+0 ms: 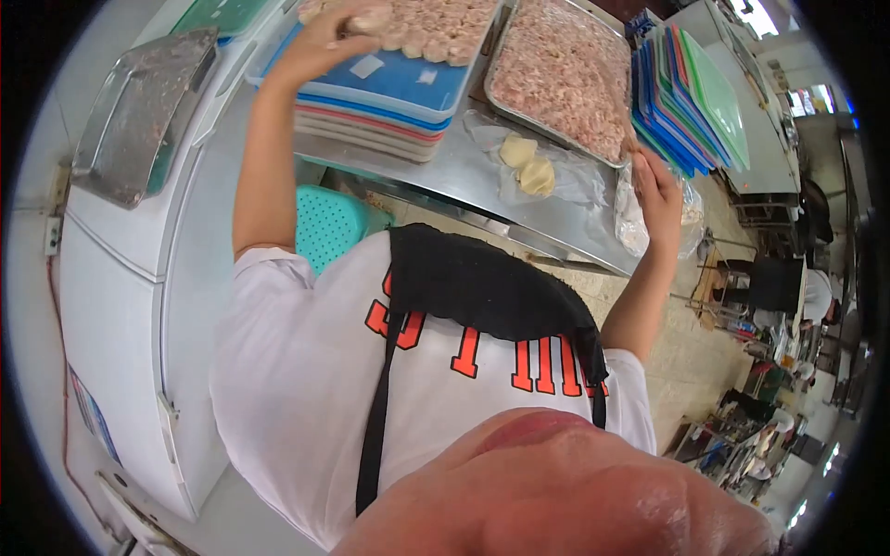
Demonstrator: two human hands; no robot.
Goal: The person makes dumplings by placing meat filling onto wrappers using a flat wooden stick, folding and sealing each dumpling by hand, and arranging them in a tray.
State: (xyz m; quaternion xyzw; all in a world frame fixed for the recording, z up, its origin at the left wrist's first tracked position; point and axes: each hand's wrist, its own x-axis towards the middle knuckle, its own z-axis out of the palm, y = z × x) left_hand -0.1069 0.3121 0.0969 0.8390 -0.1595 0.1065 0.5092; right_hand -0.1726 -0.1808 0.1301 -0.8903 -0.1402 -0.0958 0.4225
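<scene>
At the upper left, my left hand (336, 37) closes round a pale dumpling (373, 18), over a blue tray (394, 88) holding rows of dumplings (436, 32). My right hand (656, 190) is closed by the near right corner of a metal tray (547, 132) of minced meat filling (561, 74); what its fingers hold, if anything, is hidden. Just under that hand lies a clear plastic bag (635, 227). Between the trays and my body, two small stacks of round yellow dough wrappers (535, 176) rest on a plastic sheet (579, 176).
Several trays (371, 130) are stacked under the blue one on the steel table (445, 176). Colored lids or trays (691, 102) stand at the right. A turquoise stool (329, 227) is below the table edge. An empty metal pan (139, 116) sits on the white freezer (111, 278) at left.
</scene>
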